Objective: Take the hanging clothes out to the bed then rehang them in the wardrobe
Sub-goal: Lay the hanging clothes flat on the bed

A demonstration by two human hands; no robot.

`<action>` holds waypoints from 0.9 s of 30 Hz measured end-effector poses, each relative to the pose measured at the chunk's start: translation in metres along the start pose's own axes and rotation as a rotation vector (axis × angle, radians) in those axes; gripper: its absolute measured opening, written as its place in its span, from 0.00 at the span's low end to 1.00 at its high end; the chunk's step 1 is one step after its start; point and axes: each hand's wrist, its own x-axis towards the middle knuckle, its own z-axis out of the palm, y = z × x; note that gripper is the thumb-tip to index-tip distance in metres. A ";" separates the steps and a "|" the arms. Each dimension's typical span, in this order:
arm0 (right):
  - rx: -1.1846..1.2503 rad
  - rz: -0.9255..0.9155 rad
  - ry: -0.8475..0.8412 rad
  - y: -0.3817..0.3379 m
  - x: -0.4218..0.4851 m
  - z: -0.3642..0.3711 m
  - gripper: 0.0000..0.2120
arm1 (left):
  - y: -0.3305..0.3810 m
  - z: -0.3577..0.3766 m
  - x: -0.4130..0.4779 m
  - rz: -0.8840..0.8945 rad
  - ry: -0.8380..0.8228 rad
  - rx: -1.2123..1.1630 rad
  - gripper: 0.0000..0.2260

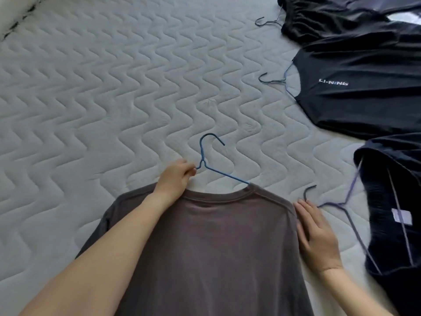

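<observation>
Head view: left hand pinches blue hanger neck, hook pointing far; right hand lies flat, fingers apart, on grey shirt shoulder.

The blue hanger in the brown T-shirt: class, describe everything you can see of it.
The blue hanger looks like thin coated wire, with a curved hook above a twisted neck. It lies on the quilted mattress, hook pointing away from the person. One arm runs down into the collar of the brown T-shirt; the other is hidden behind the left hand, whose fingers pinch the neck. The right hand rests flat at the shirt's shoulder, not touching it.
</observation>
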 end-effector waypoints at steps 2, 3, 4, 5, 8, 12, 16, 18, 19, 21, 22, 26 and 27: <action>0.011 -0.011 0.025 0.000 0.000 0.001 0.22 | -0.004 0.016 -0.005 0.002 0.149 0.035 0.07; 0.014 -0.014 0.036 -0.001 0.000 0.001 0.22 | -0.005 0.023 -0.007 0.015 0.222 0.069 0.06; 0.011 -0.017 0.044 -0.001 0.000 0.000 0.22 | -0.006 0.029 -0.009 0.026 0.293 0.107 0.06; 0.009 -0.019 0.048 -0.001 0.000 0.001 0.22 | -0.006 0.033 -0.012 0.023 0.357 0.131 0.05; 0.004 -0.032 0.063 -0.001 0.001 0.003 0.22 | -0.003 0.039 -0.013 -0.017 0.443 0.102 0.05; 0.005 -0.029 0.064 0.000 0.003 0.004 0.22 | 0.003 0.037 -0.015 -0.008 0.360 0.179 0.07; 0.020 0.017 -0.058 -0.005 0.007 -0.007 0.23 | 0.023 0.011 -0.015 -0.117 0.114 0.168 0.13; 0.095 0.082 -0.135 -0.013 0.013 -0.024 0.20 | 0.039 -0.008 -0.021 -0.210 -0.023 0.117 0.17; 0.172 0.145 -0.157 -0.021 0.018 -0.037 0.18 | 0.049 -0.020 -0.027 -0.256 -0.051 0.069 0.18; 0.399 0.323 -0.138 -0.042 0.023 -0.069 0.16 | 0.073 -0.051 -0.046 -0.315 -0.028 -0.065 0.18; 0.528 0.406 -0.097 -0.056 0.023 -0.090 0.15 | 0.088 -0.068 -0.060 -0.325 -0.004 -0.134 0.16; 0.811 0.521 0.076 -0.115 -0.008 -0.193 0.09 | 0.153 -0.140 -0.137 -0.282 0.164 -0.342 0.10; 0.857 0.536 0.093 -0.131 -0.023 -0.219 0.09 | 0.170 -0.159 -0.161 -0.259 0.186 -0.382 0.09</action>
